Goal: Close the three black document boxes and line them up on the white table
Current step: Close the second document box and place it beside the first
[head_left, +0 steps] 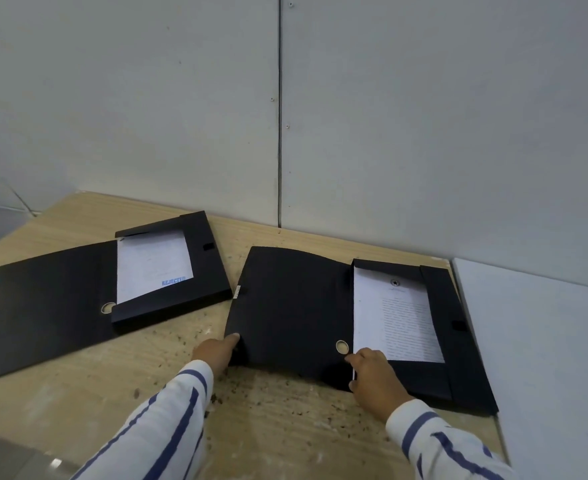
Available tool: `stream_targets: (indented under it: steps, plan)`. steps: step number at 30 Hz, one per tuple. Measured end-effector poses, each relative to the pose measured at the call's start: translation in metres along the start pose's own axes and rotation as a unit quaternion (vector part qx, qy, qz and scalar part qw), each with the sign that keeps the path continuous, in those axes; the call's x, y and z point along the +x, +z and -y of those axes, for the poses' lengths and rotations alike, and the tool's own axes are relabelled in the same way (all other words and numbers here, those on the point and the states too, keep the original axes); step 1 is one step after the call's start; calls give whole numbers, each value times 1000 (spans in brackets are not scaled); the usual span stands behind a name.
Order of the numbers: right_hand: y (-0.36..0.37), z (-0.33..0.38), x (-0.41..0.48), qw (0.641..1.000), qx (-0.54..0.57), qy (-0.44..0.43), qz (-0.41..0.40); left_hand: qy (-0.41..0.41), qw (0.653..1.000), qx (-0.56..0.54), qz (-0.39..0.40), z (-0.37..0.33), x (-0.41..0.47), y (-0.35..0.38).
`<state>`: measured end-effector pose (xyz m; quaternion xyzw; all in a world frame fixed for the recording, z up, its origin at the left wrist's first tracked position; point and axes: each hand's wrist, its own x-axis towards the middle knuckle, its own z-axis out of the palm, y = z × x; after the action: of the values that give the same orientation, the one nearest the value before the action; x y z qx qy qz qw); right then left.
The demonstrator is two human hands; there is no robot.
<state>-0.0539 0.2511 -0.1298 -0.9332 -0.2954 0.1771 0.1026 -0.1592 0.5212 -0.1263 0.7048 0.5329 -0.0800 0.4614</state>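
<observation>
Two black document boxes lie open on a wooden table [78, 393]. The left box [53, 299] has its lid spread to the left and shows a paper stamped REJECTED [154, 268]. The right box [296, 306] has its lid lying to the left and a printed sheet [392, 317] in its tray. My left hand [218, 351] grips the lid's near left corner. My right hand [372, 379] rests on the box's near edge by the round finger hole [342, 346], its fingers touching the spine. A third box is not in view.
The white table [545, 358] adjoins the wooden one on the right. A grey panelled wall [389, 133] stands right behind both. Dark specks and stains cover the wooden surface near my arms. The floor shows at the far left.
</observation>
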Motion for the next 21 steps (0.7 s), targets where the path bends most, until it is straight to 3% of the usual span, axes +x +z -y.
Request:
stream_targets:
  steps: [7, 15, 21]
  plan:
    - [-1, 0, -4, 999, 37, 9, -15, 110, 988, -76, -77, -30, -30, -30]
    - [-15, -13, -6, 980, 191, 33, -51, 195, 961, -168, 105, -104, -97, -20]
    - [-47, -52, -14, 957, 270, 52, -92, 320, 929, -142, 119, -138, -139, 47]
